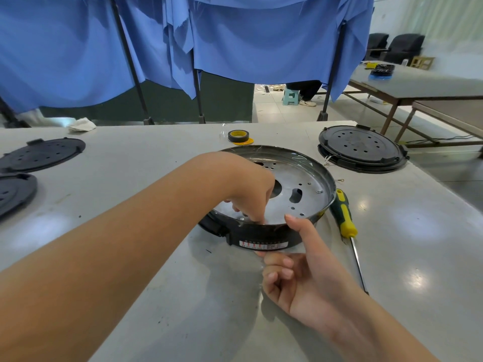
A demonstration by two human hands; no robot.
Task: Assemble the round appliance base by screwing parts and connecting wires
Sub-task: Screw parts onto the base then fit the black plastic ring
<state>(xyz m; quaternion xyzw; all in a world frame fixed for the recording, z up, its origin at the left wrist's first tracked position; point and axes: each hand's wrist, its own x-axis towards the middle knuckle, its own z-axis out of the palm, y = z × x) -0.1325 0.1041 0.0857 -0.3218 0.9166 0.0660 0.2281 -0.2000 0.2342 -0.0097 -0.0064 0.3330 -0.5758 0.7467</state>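
Round appliance base [274, 194] is steadied on the desk [130, 178] by the right hand [300, 273], thumb on its near rim, fingers curled beneath, so the left hand [251, 199] can pinch something small, seemingly a screw, inside; screwdriver [345, 215] waits just right.

The only print in view is a white label [264, 244] on the black outer wall of the round base [300, 178], on the side facing the camera. It carries a row of red bars at its left and rows of small dark characters at its right, all too small and blurred to read. Nothing else shows legible writing.
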